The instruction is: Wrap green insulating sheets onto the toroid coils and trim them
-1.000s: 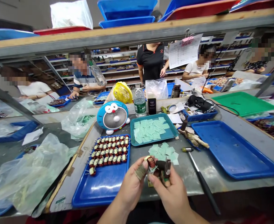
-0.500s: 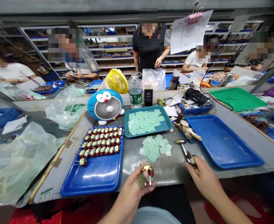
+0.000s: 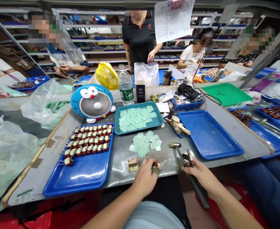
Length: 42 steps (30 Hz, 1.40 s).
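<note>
My left hand (image 3: 146,178) is closed, back upward, round a small red-brown wound coil (image 3: 156,164) near the table's front edge. The fingers hide most of the coil, and one wears a tan wrap. Just left of these fingers lies a small wooden block (image 3: 133,164). My right hand (image 3: 200,175) is closed on the black handle of a small hammer (image 3: 178,152), whose head points away from me. Another metal tool (image 3: 189,156) shows by the right fingers; its kind is unclear. Ahead of my left hand lies a pile of pale green paper squares (image 3: 144,143).
A blue tray (image 3: 82,175) on the left holds rows of coils. A teal tray (image 3: 117,127) carries more green squares. Another blue tray (image 3: 211,136) lies right. Behind stand a blue fan (image 3: 92,103), a water bottle (image 3: 126,86) and a phone (image 3: 140,93). Co-workers sit and stand beyond.
My left hand has turned over with the coil, back now upward, and the wooden block shows beside it. More of the hammer's handle shows at my right hand. The whole view has shifted.
</note>
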Tool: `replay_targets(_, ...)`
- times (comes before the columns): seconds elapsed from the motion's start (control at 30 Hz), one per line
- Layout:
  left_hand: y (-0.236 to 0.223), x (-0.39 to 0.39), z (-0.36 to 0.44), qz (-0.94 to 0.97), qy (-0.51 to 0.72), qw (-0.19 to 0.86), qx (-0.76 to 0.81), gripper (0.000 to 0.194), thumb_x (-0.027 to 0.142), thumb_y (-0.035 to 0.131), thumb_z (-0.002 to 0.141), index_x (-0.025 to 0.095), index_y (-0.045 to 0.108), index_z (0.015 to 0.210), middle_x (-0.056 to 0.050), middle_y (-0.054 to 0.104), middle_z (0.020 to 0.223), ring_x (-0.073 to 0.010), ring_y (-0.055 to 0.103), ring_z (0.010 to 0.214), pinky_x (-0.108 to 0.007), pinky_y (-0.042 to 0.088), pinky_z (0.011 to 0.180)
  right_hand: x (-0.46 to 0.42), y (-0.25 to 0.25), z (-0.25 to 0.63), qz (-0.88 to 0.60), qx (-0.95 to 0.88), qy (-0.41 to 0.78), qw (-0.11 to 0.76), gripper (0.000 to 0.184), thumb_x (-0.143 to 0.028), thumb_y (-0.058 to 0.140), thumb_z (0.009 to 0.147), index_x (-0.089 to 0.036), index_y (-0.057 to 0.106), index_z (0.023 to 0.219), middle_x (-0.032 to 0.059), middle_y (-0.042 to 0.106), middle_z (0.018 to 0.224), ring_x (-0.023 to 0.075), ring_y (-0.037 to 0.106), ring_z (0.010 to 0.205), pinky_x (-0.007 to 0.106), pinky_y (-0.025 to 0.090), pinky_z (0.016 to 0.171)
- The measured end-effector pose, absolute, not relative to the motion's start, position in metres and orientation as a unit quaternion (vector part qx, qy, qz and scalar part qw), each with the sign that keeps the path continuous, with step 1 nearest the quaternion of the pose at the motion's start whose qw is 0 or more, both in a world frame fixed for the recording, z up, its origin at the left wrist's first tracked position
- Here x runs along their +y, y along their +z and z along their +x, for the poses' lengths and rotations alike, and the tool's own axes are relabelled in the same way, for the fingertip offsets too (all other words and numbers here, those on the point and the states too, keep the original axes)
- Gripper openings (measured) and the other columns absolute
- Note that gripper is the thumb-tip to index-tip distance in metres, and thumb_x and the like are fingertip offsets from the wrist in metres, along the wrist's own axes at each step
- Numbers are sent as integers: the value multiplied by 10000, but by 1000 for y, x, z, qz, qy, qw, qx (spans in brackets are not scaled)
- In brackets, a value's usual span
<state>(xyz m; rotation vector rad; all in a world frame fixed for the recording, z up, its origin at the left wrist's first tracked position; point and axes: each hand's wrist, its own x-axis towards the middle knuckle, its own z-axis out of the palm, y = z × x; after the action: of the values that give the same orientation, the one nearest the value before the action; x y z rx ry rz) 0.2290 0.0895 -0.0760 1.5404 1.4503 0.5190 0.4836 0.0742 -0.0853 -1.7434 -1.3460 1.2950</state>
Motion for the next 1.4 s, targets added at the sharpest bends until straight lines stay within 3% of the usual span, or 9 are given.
replay_targets(0.13, -79, 74, 227, 662, 172, 413, 601, 527, 268, 736, 757, 239, 614, 1269, -89, 577, 1177, -254, 638, 988, -336, 472, 877, 31, -85, 472, -644, -488, 498, 314, 258, -421, 618, 819, -186, 632, 925, -23, 584, 723, 150, 525, 634, 266, 421, 632)
replay_targets(0.3, -84, 53, 219, 693, 148, 329, 624, 338, 251, 623, 861, 248, 605, 1198, -83, 607, 1127, -269, 646, 974, -348, 450, 836, -12, -81, 455, -600, -655, 381, 256, 124, -300, 549, 898, -215, 606, 969, 13, 624, 800, 171, 578, 692, 264, 467, 649)
replay_targets(0.43, -88, 31, 211, 690, 146, 280, 651, 255, 286, 612, 887, 234, 578, 1134, -75, 601, 1090, -252, 648, 897, -333, 438, 765, -22, -79, 452, -520, -794, 272, 161, 262, -150, 454, 914, -203, 564, 1146, 74, 665, 943, 207, 655, 818, 298, 524, 715)
replay_targets(0.63, -95, 13, 210, 658, 166, 230, 697, 233, 295, 613, 892, 232, 551, 1107, -64, 579, 1080, -245, 651, 891, -322, 435, 738, -18, -91, 446, -448, -872, 136, 145, 348, -74, 426, 869, -181, 534, 1182, 114, 674, 1013, 259, 676, 886, 383, 562, 775)
replay_targets(0.83, -99, 7, 210, 623, 181, 205, 733, 226, 289, 629, 888, 231, 533, 1084, -60, 584, 1086, -235, 652, 898, -309, 426, 729, 1, -82, 443, -400, -901, 143, 84, 360, -40, 428, 840, -196, 576, 1129, 91, 655, 971, 253, 642, 857, 393, 537, 791)
replay_targets(0.97, -98, 5, 211, 613, 184, 198, 742, 210, 291, 633, 888, 233, 533, 1064, -51, 586, 1064, -232, 652, 904, -305, 417, 728, 12, -75, 445, -396, -901, 143, 103, 302, -76, 433, 885, -193, 569, 1128, 87, 633, 977, 244, 623, 864, 372, 518, 781)
replay_targets(1.13, -99, 5, 213, 602, 183, 195, 753, 218, 290, 645, 875, 229, 533, 1052, -53, 585, 1061, -232, 654, 886, -303, 414, 709, 17, -69, 442, -367, -916, 132, 97, 396, -15, 436, 807, -205, 585, 1122, 69, 646, 953, 245, 621, 849, 371, 507, 789)
replay_targets(1.3, -99, 6, 215, 594, 189, 199, 756, 213, 306, 653, 875, 231, 536, 1036, -49, 588, 1054, -232, 655, 877, -304, 412, 706, 25, -60, 440, -372, -914, 135, 89, 263, -60, 443, 882, -205, 584, 1050, 75, 613, 928, 253, 598, 839, 378, 491, 769)
replay_targets(1.4, -100, 7, 215, 588, 195, 202, 759, 222, 269, 670, 856, 228, 534, 1027, -45, 590, 1047, -233, 655, 885, -307, 420, 721, 28, -65, 440, -344, -927, 141, 61, 360, -8, 454, 810, -212, 589, 1075, 75, 633, 950, 261, 605, 847, 393, 494, 789)
